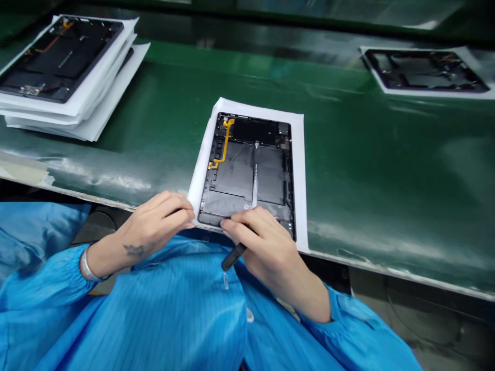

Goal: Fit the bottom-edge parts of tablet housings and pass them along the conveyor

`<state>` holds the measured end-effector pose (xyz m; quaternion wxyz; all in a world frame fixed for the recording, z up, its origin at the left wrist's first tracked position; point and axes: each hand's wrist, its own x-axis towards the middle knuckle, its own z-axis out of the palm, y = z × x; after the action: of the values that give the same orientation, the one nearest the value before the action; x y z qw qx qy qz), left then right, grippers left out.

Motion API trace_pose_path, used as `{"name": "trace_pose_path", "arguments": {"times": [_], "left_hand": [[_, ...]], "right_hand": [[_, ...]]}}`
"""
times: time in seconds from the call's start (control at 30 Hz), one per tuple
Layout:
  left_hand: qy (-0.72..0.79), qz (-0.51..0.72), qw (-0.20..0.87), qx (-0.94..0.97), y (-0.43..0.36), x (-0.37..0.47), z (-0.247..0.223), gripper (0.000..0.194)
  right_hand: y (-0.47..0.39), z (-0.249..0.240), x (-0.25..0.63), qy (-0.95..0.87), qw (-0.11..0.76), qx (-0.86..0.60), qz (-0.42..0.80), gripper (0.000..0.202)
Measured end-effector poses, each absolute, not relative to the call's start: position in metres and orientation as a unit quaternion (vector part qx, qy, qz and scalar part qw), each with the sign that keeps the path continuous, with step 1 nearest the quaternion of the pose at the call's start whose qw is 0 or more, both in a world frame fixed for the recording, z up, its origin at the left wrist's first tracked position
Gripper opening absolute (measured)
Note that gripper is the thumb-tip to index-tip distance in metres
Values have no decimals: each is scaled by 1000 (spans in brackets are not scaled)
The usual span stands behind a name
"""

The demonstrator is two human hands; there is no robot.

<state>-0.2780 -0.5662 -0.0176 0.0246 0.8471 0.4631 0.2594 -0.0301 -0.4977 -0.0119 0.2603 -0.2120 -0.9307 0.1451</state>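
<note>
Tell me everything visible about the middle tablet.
Thin, black and plastic-looking, the tablet lies open, insides up, on white paper at the near edge of the bench. A yellow ribbon lines its upper left; a pale strip divides dark panels. The right grip partly covers its near edge; the left grip is by the near left corner.

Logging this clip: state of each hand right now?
Left hand: at the lower-left of the white paper sheet; grip cannot be told.
Right hand: closed, holding a black rod-shaped tool.
</note>
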Motion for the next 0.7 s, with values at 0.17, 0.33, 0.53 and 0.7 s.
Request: {"name": "trace_pose_path", "arguments": {"times": [0.17, 0.33, 0.53, 0.7], "left_hand": [[472, 215, 80, 851, -556, -274, -15, 18], [495, 167, 91, 848, -545, -269, -17, 26], [549, 200, 149, 798, -530, -280, 14, 23], [598, 240, 288, 708, -498, -288, 29, 68]], "right_hand": [[-493, -19, -44, -921, 284, -224, 146, 27], [-478, -35, -46, -923, 347, -144, 87, 14], [-465, -47, -49, -916, 374, -141, 6, 24], [-467, -40, -64, -883, 444, -150, 7, 27]]}}
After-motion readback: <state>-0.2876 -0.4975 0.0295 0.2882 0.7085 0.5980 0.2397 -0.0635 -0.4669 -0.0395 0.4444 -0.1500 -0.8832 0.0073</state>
